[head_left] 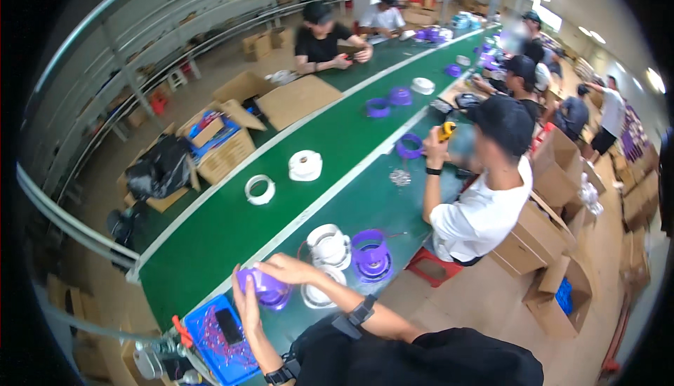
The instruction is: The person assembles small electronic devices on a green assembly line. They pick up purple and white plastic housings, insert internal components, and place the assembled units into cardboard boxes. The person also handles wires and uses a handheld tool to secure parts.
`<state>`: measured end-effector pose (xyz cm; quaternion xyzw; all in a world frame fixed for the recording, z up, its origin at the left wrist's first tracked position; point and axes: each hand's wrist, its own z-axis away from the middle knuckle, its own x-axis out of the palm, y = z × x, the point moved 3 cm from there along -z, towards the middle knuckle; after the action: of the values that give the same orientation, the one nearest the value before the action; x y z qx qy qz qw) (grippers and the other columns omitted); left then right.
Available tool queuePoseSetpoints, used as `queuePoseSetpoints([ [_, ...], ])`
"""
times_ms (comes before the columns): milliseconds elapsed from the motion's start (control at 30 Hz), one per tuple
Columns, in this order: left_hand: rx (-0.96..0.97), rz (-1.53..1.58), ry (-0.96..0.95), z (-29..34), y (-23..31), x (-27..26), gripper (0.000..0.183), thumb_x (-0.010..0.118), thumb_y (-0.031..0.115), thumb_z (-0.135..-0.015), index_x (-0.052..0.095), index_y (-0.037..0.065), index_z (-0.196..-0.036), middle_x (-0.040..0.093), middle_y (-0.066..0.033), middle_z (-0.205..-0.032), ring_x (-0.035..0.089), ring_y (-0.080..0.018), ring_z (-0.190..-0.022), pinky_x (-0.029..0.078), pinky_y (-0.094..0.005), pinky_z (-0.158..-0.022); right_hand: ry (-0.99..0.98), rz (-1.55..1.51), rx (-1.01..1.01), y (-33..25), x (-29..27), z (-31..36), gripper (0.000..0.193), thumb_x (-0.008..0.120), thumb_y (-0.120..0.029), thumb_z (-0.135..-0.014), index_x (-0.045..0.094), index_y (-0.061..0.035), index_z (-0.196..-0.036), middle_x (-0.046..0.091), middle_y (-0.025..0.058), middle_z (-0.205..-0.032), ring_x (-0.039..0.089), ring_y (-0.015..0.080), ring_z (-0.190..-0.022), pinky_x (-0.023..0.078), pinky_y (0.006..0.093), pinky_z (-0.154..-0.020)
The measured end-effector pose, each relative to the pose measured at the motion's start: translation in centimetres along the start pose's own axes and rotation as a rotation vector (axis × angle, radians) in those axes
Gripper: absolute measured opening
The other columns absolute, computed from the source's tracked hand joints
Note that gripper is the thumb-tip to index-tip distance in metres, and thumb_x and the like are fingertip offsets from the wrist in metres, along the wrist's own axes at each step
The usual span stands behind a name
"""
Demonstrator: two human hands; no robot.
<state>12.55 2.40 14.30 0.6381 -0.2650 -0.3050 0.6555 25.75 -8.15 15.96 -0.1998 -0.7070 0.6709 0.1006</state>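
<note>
Purple housing [257, 281], head view: the piece sits between the wearer's two hands above the near end of the worktop [358, 207], just beside a blue tray [194, 324]. From my remote station I see the left hand [247, 303] set against its near-left side, fingers raised, while the right hand [289, 269] reaches across with fingertips at its upper edge. Each grip is narrowed about the housing, which appears tilted; whether its lower part is a separate ring I cannot tell. Within the tray lie tangled pink wires [213, 344] and a dark flat device [228, 325]. To the right stand a white housing [328, 243] and a second purple housing [371, 247]. Beyond, the green belt [217, 242] carries a white ring [260, 189] and a white domed part [305, 165].

I judge the step in hand to be positioning or fitting the housing. The next move, in my estimation, calls for a steady left grip, with the right aligning the rim squarely before any pressure.
</note>
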Motion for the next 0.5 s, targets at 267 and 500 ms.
queuePoseSetpoints([
  [267, -0.104, 0.079, -0.102, -0.6, -2.1, 2.8, 0.053, 0.039, 0.048, -0.096, 0.041, 0.014, -0.136, 0.044, -0.0097, -0.13, 0.046, -0.0257, -0.117, 0.048, -0.0441, -0.084, 0.179, 0.092, -0.066, 1.0, -1.6, 3.3, 0.061, 0.042, -0.042, -0.097, 0.054, 0.0037, -0.06, 0.048, 0.0082, -0.045, 0.047, 0.0143, -0.04, 0.038, 0.0336, -0.04],
  [500, -0.136, 0.072, -0.109, 0.9, -0.4, 2.8, 0.052, 0.041, 0.045, -0.096, 0.04, 0.013, -0.136, 0.043, -0.0111, -0.134, 0.043, -0.0244, -0.121, 0.045, -0.0409, -0.088, 0.203, 0.022, -0.093, -2.9, -1.2, 4.6, 0.062, 0.041, -0.043, -0.097, 0.052, 0.0026, -0.058, 0.051, 0.0081, -0.046, 0.048, 0.0149, -0.04, 0.038, 0.0313, -0.039],
])
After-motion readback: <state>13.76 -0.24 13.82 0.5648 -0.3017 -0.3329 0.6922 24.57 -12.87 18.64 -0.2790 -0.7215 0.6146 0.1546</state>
